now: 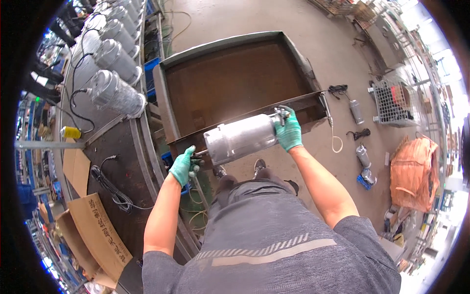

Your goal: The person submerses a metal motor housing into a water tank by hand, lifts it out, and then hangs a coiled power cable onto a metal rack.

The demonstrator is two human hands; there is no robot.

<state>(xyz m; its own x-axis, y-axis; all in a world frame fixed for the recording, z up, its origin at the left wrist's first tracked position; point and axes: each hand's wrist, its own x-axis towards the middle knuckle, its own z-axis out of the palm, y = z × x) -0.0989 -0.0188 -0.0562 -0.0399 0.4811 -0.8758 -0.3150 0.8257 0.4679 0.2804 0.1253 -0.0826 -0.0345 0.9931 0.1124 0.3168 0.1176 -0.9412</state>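
The left hand (184, 165) in a green glove is closed on the near end of a silver metal cylinder (240, 138), and the gloved right hand (289, 132) clamps its far fitting, holding it level over the rusty steel tray (169, 110). It looks heavy, rigid and smooth, best carried by both ends. More cylinders (115, 93) line the left bench, with the tray's rim close below.

Both gloved hands carry a silver metal cylinder (241, 137) lying sideways above a rusty steel tray (230, 78). The left hand (184, 165) grips one end, the right hand (289, 131) the other.
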